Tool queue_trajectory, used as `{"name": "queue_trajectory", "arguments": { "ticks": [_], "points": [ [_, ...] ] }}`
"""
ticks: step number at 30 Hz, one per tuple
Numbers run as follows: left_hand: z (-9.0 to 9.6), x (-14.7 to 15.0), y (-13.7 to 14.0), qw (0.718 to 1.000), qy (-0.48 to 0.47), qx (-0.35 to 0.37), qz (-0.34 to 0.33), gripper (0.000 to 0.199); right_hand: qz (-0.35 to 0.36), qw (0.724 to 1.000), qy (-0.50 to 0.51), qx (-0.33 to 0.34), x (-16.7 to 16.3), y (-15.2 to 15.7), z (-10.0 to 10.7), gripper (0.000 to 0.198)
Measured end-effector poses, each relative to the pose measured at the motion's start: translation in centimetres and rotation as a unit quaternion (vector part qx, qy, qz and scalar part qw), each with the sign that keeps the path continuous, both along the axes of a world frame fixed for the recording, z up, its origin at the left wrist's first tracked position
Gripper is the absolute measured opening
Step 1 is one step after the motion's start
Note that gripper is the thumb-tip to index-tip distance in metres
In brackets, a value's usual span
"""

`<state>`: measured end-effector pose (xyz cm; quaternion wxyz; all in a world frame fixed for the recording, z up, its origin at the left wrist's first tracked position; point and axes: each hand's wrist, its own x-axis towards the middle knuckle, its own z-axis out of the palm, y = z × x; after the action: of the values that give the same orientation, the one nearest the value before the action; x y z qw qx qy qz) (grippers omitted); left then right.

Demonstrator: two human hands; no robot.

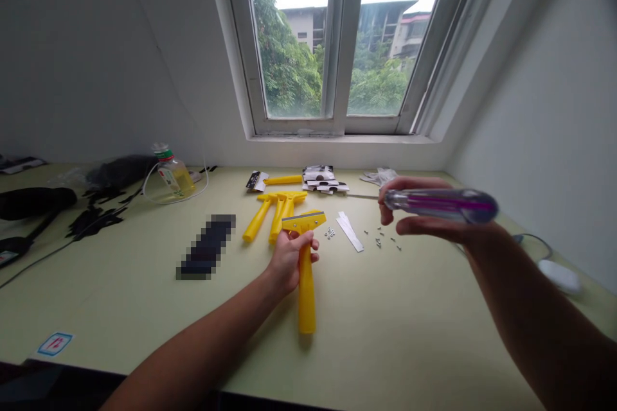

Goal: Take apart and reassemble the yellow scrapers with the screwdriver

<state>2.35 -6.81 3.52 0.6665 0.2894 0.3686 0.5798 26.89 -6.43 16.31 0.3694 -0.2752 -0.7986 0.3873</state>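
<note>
My left hand (292, 260) is closed round the neck of a yellow scraper (307, 295), its head up and its handle pointing toward me. A metal blade strip and two screws show on that head. Raised over the right side of the table, my right hand (417, 209) grips a screwdriver (441, 203) with a clear and purple handle; its thin shaft points left. Small nuts (330, 232) lie just right of the scraper head. Beyond them are white paper strips (349, 231) and several loose screws (378, 243).
More yellow scrapers (270, 215) lie behind my left hand. Packaged blades (321, 178) sit near the window wall. A blurred-out dark object (207, 247) is at left, with a bottle of yellow liquid (176, 173) behind it. A white device (559, 276) lies far right.
</note>
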Motion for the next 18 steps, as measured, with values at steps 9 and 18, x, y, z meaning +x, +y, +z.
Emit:
{"name": "queue_trajectory", "arguments": {
  "ticks": [9, 18],
  "points": [
    [0.2, 0.2, -0.3, 1.0, 0.009, -0.003, -0.01, 0.038, -0.111, 0.98, -0.063, 0.15, -0.9, -2.2, 0.1, 0.031],
    [0.0, 0.3, -0.5, 1.0, 0.011, 0.005, -0.023, 0.035, -0.072, 0.977, -0.096, 0.177, -2.8, -1.0, -0.8, 0.022]
  ]
}}
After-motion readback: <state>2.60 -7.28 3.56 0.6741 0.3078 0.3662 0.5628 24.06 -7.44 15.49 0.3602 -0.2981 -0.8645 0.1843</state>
